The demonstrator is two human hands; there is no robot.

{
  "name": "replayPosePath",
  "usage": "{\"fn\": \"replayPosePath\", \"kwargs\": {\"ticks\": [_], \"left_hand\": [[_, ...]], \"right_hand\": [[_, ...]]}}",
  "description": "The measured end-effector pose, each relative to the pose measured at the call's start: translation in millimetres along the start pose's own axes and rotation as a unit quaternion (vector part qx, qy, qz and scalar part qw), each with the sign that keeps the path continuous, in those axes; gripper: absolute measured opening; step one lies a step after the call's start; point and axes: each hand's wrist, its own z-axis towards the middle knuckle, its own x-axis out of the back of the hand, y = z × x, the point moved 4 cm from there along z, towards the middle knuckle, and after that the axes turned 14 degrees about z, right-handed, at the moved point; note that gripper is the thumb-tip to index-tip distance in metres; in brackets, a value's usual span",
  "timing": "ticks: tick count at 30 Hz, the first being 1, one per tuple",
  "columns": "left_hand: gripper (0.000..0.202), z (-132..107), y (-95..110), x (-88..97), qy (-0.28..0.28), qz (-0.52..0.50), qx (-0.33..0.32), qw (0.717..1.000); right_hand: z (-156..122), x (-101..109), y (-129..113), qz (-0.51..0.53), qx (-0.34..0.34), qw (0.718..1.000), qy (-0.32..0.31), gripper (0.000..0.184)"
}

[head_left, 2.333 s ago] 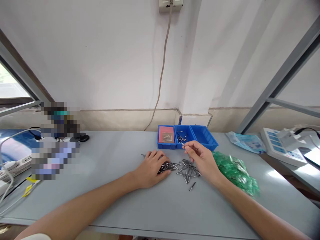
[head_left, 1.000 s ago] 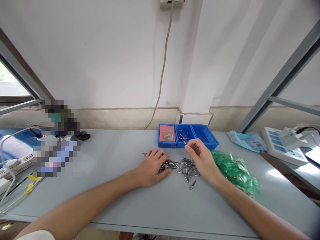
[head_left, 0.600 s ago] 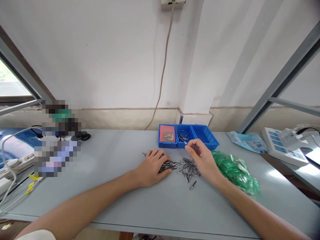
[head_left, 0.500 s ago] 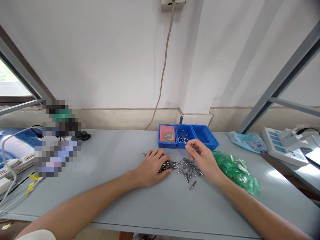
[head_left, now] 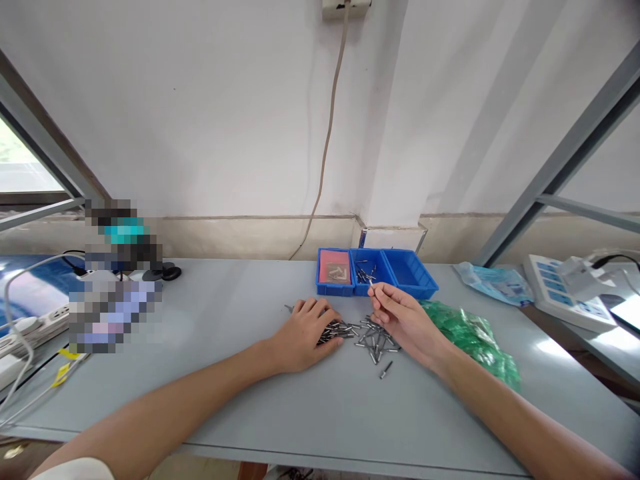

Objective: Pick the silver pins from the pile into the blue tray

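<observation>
Pinching pin [head_left: 371, 283] (blurred, tiny), right hand [head_left: 403, 321]

The tray [head_left: 413, 269] is blue, with a red pad [head_left: 334, 267] at its 9 o'clock. The pins [head_left: 373, 339] are silver-grey, the bag [head_left: 475, 340] green, the table [head_left: 225, 313] pale grey.

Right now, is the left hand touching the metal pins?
Touching. The head view shows the left hand lying on the metal pins, fingers covering several.

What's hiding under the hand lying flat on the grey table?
Small grey metal pins poke out from under the left hand, and more lie loose beside it. Whatever lies beneath the palm is covered.
</observation>
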Motion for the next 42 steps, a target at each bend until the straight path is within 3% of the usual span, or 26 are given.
{"fn": "replayPosePath", "kwargs": {"ticks": [15,24,42], "left_hand": [[0.026,-0.2,-0.1,0.8,0.003,0.000,-0.002,1.000],[0.026,-0.3,-0.3,-0.9,-0.003,0.003,0.002,1.000],[0.027,-0.6,-1.3,-2.1,0.005,0.005,-0.001,1.000]], "right_hand": [[1.2,7.1,3.7,-0.041,0.032,0.998,0.023,0.034],[1.6,10.8,-3.9,-0.211,0.114,0.969,0.060,0.037],[2.9,16.0,-6.0,-0.268,0.166,0.946,0.080,0.030]]}}
